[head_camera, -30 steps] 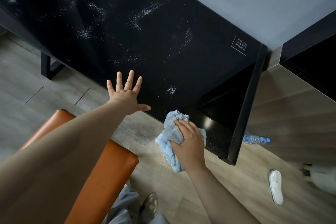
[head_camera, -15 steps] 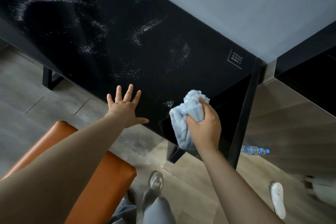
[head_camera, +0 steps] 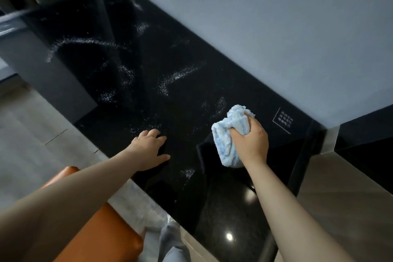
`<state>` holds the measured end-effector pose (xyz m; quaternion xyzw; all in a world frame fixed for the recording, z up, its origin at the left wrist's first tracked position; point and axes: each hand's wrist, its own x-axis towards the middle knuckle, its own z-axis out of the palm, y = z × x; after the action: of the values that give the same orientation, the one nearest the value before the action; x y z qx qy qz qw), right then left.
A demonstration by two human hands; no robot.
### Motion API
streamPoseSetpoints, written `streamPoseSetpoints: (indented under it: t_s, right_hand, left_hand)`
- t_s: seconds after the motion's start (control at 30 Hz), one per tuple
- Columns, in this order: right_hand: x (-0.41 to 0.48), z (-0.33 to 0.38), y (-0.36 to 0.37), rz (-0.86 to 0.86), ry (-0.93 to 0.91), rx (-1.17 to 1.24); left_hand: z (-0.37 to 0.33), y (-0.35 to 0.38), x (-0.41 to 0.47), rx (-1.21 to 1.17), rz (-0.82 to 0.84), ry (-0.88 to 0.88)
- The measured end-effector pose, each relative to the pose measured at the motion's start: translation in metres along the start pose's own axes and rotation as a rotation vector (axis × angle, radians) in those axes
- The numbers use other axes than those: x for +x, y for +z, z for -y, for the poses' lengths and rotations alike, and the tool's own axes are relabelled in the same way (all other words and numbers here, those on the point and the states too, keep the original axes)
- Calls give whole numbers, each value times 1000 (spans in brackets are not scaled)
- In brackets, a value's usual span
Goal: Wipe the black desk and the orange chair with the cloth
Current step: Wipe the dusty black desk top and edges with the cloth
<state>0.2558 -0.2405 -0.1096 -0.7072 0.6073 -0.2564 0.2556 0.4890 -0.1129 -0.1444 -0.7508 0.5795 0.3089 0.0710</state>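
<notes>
Early stage. Counter (head_camera: 234, 91) is mostly unwiped, with white dust streaks (head_camera: 180, 74) across its middle and left. Chair (head_camera: 95, 236) at lower left, likely not started. Cloth (head_camera: 230, 134) is bunched over the counter's right part, beside a dust patch; surface contact unclear. Right hand (head_camera: 251, 144): fingers clenched round cloth. Left hand (head_camera: 148, 151): palm down on counter near front edge, fingers relaxed, holding nothing.
</notes>
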Motion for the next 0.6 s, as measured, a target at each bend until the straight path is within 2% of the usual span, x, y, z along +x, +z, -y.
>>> streamPoseSetpoints:
  t_s: [0.3,0.6]
  right_hand:
    - [123,-26,-14,104,5,-80]
    - [231,-51,-7,192,-53,-118]
  left_hand:
    - [-34,-38,75,-102,-119,14]
    - [-49,-42,138,23,-80,-87]
